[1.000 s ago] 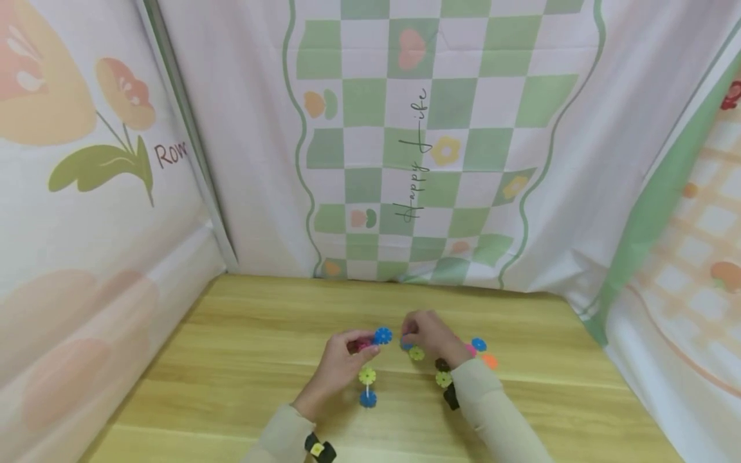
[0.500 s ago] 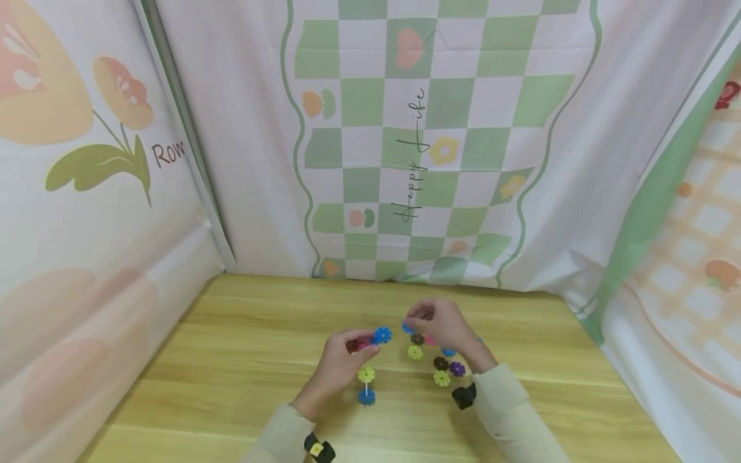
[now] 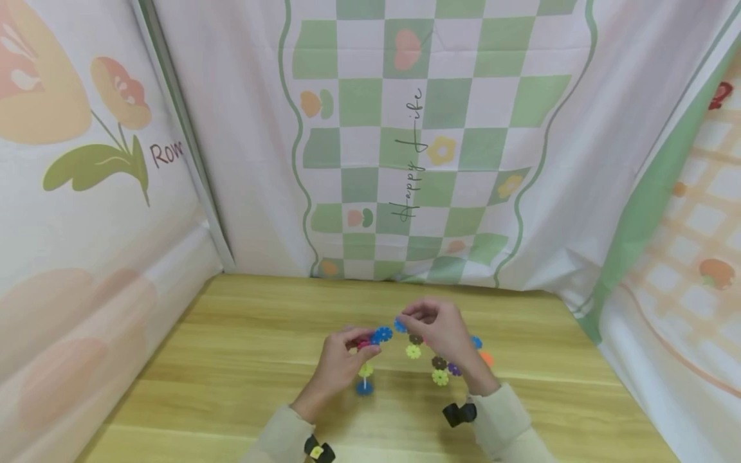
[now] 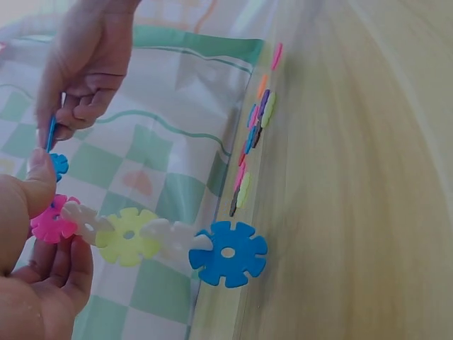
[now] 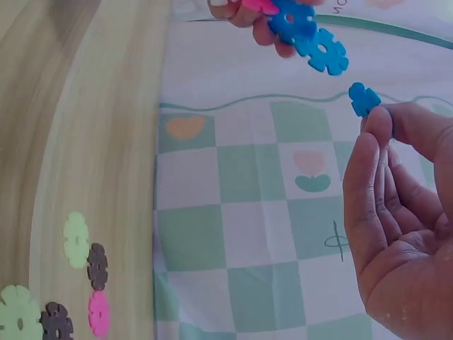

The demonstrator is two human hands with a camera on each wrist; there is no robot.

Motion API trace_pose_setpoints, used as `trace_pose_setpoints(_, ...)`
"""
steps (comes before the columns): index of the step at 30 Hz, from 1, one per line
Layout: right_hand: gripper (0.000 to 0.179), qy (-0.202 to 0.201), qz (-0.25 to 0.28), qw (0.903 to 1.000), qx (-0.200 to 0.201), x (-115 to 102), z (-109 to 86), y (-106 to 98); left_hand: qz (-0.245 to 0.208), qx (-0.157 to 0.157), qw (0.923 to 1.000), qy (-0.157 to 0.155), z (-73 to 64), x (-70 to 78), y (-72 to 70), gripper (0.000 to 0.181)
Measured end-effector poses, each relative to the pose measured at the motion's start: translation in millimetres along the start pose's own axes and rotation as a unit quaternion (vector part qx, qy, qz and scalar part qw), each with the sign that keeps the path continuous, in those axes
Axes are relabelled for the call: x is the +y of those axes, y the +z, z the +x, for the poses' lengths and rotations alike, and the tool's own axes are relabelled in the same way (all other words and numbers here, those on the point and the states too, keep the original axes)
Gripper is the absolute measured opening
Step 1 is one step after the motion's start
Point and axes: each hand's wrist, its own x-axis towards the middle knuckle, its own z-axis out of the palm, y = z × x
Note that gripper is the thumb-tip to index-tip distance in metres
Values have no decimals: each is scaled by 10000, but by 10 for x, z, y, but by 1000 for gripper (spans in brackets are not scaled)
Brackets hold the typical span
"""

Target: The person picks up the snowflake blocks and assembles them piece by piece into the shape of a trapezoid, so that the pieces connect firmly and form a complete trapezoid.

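Observation:
My left hand (image 3: 336,368) grips a chain of slotted, flower-shaped plastic discs by its pink disc (image 4: 47,225). From there hang a white disc, a yellow disc (image 4: 129,239), another white one and a large blue disc (image 4: 244,268) at the bottom. Linked blue discs (image 5: 329,51) stick out at the chain's upper end. Between thumb and fingertips, my right hand (image 3: 442,331) pinches a single blue disc (image 5: 362,98). It is held close to the chain's upper end, with a small gap between them in the right wrist view. Fingers partly hide the pink disc.
Several loose discs lie on the wooden table (image 3: 231,386) beneath and beside my right hand, among them a yellow-green disc (image 3: 413,352), a brown disc (image 3: 439,363) and an orange disc (image 3: 487,357). A checked cloth (image 3: 405,173) hangs behind the table.
My right hand has raised the blue disc from near the loose discs, then drawn it slightly left toward the chain. The left hand stays almost still; the chain's lower end has shifted slightly upward.

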Motion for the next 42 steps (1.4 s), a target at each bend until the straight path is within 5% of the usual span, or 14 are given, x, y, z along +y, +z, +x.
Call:
trace_pose_setpoints(8,24,-72,61,10000,-14,3,-45,60,489,303,9966,594,-2,-25,33,30)
trace_pose_setpoints(16,12,-223,-115,9995,198,-39,-69,158,904,675,9839,1386,-30,0,55,31)
trace_pose_setpoints(24,13,-133,383,9971,644,-110,-105,284,1193,966,9708,1841,-37,14,68,30)
trace_pose_setpoints(33,13,-28,937,9907,991,-102,-110,366,1126,1103,9690,1903,-32,21,71,27)
trace_pose_setpoints(37,10,-125,833,9904,1094,-122,-119,389,1178,1095,9692,1866,-37,19,78,27)
trace_pose_setpoints(42,7,-230,583,9909,1190,-129,-109,417,1411,1226,9597,2099,-38,9,77,26)
